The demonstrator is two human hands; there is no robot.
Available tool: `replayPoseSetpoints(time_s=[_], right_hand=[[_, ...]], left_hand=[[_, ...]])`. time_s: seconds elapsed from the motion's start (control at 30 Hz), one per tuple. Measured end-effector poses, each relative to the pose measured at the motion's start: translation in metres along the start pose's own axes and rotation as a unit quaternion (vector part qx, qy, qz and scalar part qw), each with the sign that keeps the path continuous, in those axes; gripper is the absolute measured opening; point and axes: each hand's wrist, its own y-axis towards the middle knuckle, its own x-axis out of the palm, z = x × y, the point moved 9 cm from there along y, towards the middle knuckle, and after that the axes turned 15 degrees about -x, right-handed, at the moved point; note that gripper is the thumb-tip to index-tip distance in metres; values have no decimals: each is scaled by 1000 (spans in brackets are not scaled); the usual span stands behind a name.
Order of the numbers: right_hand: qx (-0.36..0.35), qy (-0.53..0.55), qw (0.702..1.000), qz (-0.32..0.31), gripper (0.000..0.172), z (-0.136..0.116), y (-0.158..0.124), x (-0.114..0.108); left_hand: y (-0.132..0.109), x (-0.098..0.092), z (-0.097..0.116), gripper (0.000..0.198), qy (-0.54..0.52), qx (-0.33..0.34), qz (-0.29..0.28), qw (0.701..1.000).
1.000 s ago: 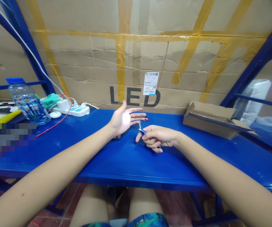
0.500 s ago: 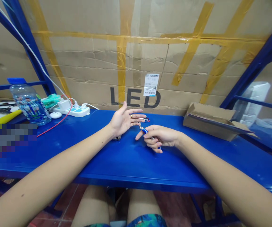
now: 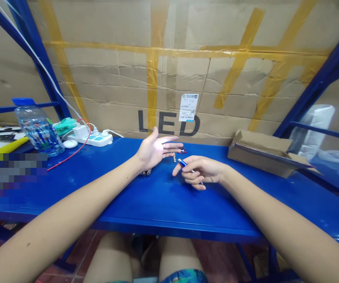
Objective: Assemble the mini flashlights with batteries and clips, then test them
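Note:
My left hand [image 3: 155,150] is held out over the blue table with the palm showing and the fingers stretched. A pale glow lights the middle of its palm. My right hand [image 3: 197,171] grips a slim blue penlight [image 3: 182,162], its silver end pointing at the left palm. Just past my left fingertips, a small red-edged item [image 3: 182,150] is partly hidden. Small shiny metal pieces [image 3: 174,158] show between the two hands. Below my left wrist, dark metallic objects [image 3: 146,172] stick out, mostly covered by the hand.
On the left stand a water bottle [image 3: 36,127] and a white power strip [image 3: 94,137] with plugs and a red cable [image 3: 69,160]. An open cardboard box [image 3: 263,157] sits at the right. A large taped carton [image 3: 113,86] marked LED rises behind the blue table [image 3: 169,208].
A pale light spot has appeared on my left palm. My right hand has shifted slightly right with the penlight, away from the metal pieces. My left hand has barely moved.

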Motion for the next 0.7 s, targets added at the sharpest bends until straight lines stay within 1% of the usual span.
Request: replayPoseSetpoints(time_s=[0.23, 0.43, 0.57, 0.7], right_hand=[[10, 26, 999, -17, 28, -1, -2, 2], [33, 22, 998, -49, 32, 5, -4, 7], [39, 24, 997, -59, 31, 6, -4, 9], [40, 23, 997, -56, 29, 6, -4, 8]], left_hand=[[0, 1, 0, 84, 3, -2, -16, 1000], [0, 1, 1, 85, 1, 2, -8, 1000], [0, 1, 1, 86, 7, 5, -12, 1000], [1, 1, 1, 86, 19, 9, -24, 999]])
